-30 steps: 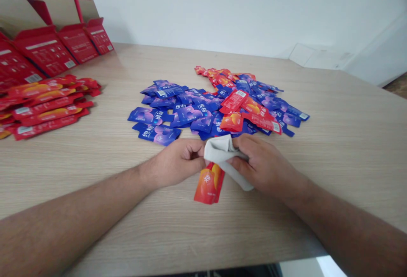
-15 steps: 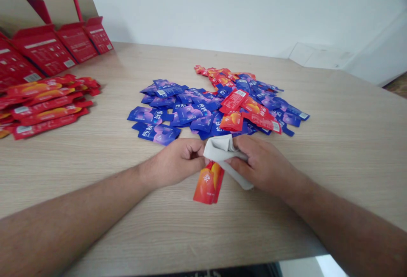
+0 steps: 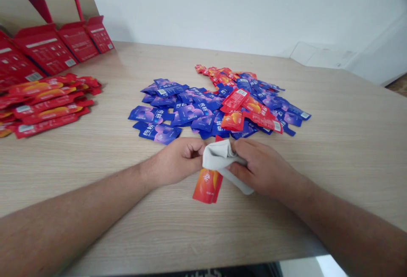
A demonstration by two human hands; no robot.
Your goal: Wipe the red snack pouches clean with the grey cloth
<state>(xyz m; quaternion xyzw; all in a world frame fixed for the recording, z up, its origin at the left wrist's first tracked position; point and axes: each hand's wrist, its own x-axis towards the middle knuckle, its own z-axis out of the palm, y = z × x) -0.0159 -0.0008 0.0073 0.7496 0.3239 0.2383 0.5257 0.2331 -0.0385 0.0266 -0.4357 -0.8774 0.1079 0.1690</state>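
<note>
My left hand is closed, its fingertips pinching the red-orange pouches, of which at least two overlap. A folded light grey cloth lies across the pouches' upper part and hides most of it; a red tip shows above the cloth. Gripping that cloth, my right hand has its thumb and fingers closed on it, with one end hanging below the palm. Just beyond both hands spreads a pile of blue-purple pouches, with several red pouches on top and behind.
On the left, stacked red pouches lie in front of a row of open red cardboard boxes with raised flaps. A white wall borders the wooden table at the back. The table's front edge is close to me.
The cloth has shifted slightly down over the pouches, and a red tip now shows above it. My left hand has barely moved.
</note>
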